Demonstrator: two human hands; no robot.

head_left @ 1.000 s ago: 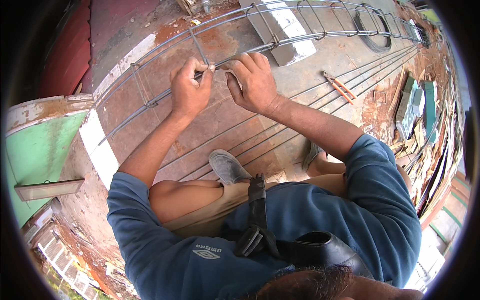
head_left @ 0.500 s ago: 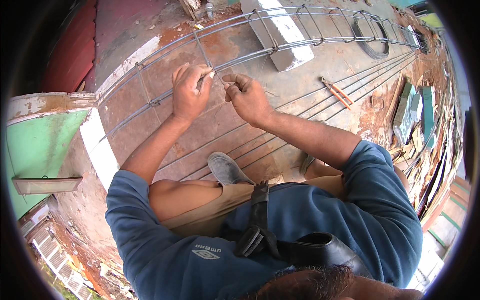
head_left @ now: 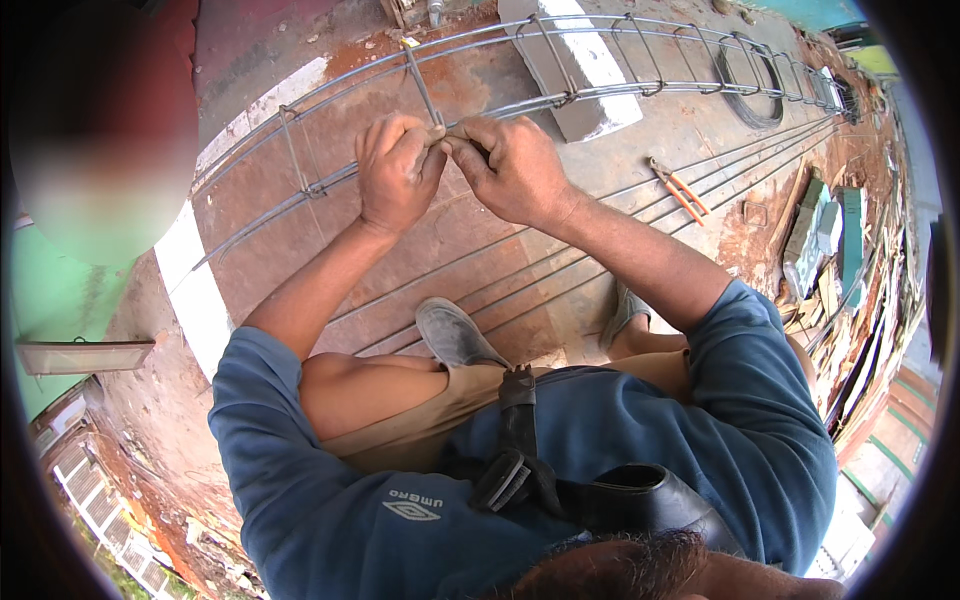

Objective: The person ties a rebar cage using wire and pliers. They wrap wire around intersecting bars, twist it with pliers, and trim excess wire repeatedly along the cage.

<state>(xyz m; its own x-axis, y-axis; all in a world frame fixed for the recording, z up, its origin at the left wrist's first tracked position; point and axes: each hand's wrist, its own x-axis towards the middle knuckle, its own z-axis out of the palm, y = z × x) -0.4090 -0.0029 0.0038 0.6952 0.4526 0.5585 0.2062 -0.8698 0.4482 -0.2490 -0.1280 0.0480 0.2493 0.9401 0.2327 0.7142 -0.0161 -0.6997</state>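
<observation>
A long cage of steel rebar [head_left: 615,90] runs from the left across the far side, its rods joined by square stirrups [head_left: 421,85]. At the near lower rods, just below one stirrup, my left hand [head_left: 396,175] and my right hand [head_left: 515,172] meet with fingertips pinched together. The fingers of both hands are closed, and whatever they pinch is too small or hidden to make out. Orange-handled pincers [head_left: 683,195] lie on the floor to the right of my right hand.
A white block [head_left: 585,75] sits under the cage, with a coil of dark wire [head_left: 752,119] farther right. Several loose steel rods [head_left: 620,192] cross the floor near my shoe [head_left: 452,332]. Green boards [head_left: 851,240] and a heap of wood strips [head_left: 870,365] lie at the right.
My right hand has moved slightly up and left to meet my left hand, closing the gap between them. The left hand's fingers have curled in more. The pincers stay on the floor.
</observation>
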